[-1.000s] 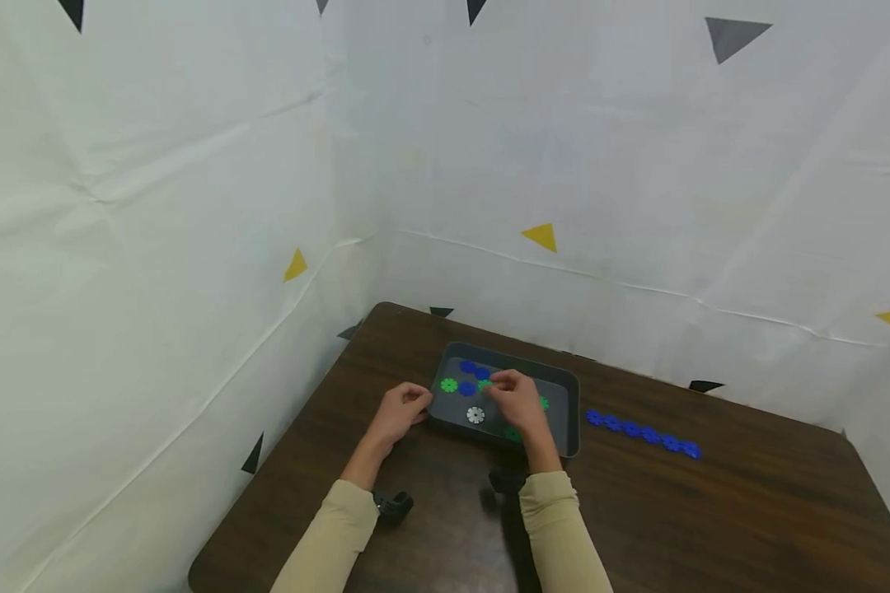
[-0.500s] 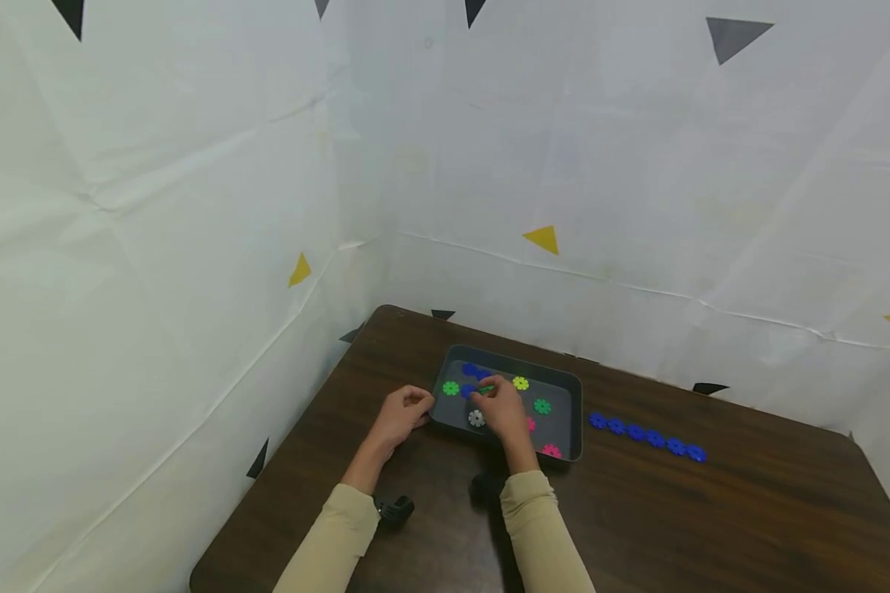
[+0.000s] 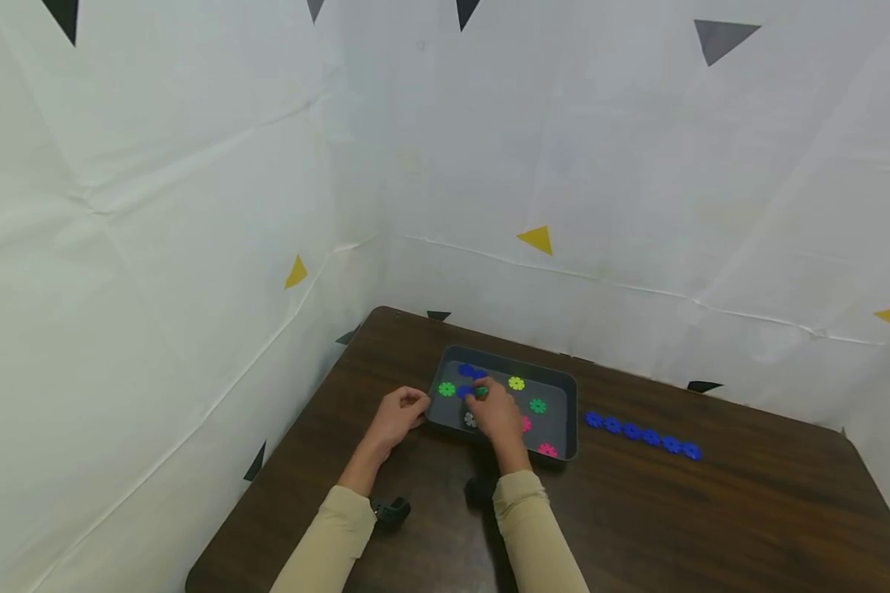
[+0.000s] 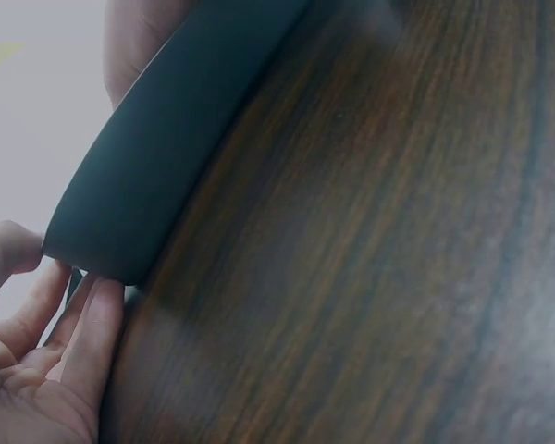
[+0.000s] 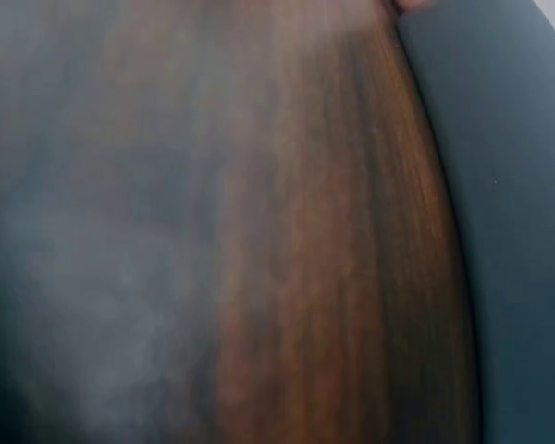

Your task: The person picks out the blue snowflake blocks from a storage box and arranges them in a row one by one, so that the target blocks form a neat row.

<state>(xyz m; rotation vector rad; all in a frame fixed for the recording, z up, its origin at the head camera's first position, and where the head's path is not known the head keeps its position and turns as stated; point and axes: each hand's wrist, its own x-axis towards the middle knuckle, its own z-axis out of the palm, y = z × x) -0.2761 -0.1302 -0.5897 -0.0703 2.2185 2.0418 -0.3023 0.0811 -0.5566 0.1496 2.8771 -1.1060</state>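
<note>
In the head view a dark grey tray [image 3: 559, 422] holds several flower-shaped discs. My left hand [image 3: 395, 422] grips its near left corner; in the left wrist view the thumb [image 4: 14, 248] meets the rim and the fingers [image 4: 97, 319] lie against the corner from below. My right hand [image 3: 498, 413] is over the tray, with a green flower-shaped disc [image 3: 481, 393] pinched between thumb and finger. Close by its fingertips lies a blue disc [image 3: 464, 392]. A white disc [image 3: 470, 420] is partly hidden by this hand. The right wrist view shows mainly tabletop and tray wall.
Light green [image 3: 447, 389], yellow [image 3: 516, 383], green [image 3: 537, 406] and pink [image 3: 547, 450] discs also lie in the tray. To its right, a row of blue discs [image 3: 632, 431] rests on the dark wooden table [image 3: 712, 511]. White sheeting [image 3: 623, 165] stands behind and left.
My right hand has moved left and toward me within the tray, uncovering the yellow and pink discs. A green disc now shows between its fingertips. The left hand stays at the corner.
</note>
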